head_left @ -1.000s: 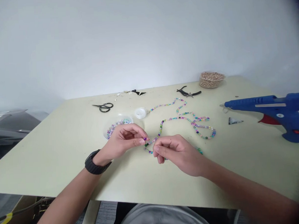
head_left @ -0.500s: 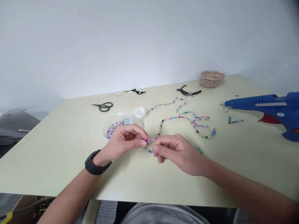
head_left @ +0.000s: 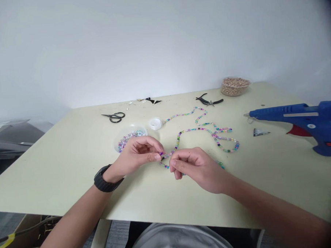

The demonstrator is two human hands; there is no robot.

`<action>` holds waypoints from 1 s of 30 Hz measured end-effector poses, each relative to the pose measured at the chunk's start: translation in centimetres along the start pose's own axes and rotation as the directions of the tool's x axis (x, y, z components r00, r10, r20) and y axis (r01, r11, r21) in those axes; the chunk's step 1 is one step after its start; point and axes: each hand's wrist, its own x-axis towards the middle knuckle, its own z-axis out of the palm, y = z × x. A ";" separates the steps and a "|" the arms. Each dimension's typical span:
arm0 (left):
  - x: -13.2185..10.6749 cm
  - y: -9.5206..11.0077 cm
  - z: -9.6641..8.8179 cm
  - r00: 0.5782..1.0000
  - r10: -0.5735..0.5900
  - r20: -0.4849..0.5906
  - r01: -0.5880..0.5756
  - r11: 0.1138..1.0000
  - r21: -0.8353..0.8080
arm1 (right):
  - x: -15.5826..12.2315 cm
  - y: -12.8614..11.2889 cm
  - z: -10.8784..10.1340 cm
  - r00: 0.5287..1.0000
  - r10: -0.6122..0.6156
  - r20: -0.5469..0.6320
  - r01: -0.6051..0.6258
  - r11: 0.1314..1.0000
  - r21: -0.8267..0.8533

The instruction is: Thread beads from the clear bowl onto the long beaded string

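Observation:
My left hand (head_left: 135, 154), with a black watch on the wrist, pinches a small bead at its fingertips. My right hand (head_left: 196, 166) sits just right of it, fingers curled in a pinch on the near end of a long string of coloured beads (head_left: 209, 131). The strand loops away across the pale green table (head_left: 73, 157) toward the back. A clear dish of loose beads (head_left: 129, 136) lies just behind my left hand. A small white lid (head_left: 155, 123) rests beside it.
A blue glue gun (head_left: 299, 123) lies at the right. Black scissors (head_left: 114, 117), black pliers (head_left: 208, 101) and a woven bowl of pale beads (head_left: 234, 86) sit near the back edge. A small dark scrap (head_left: 260, 132) lies beside the glue gun.
Both hands stay close together at the strand's end with only tiny finger movements; the view has shifted slightly.

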 end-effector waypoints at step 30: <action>0.0 0.0 0.0 1.000 -0.002 -0.005 0.002 0.999 0.048 | 0.0 -0.1 0.1 1.000 0.005 -0.003 -0.005 1.000 -0.001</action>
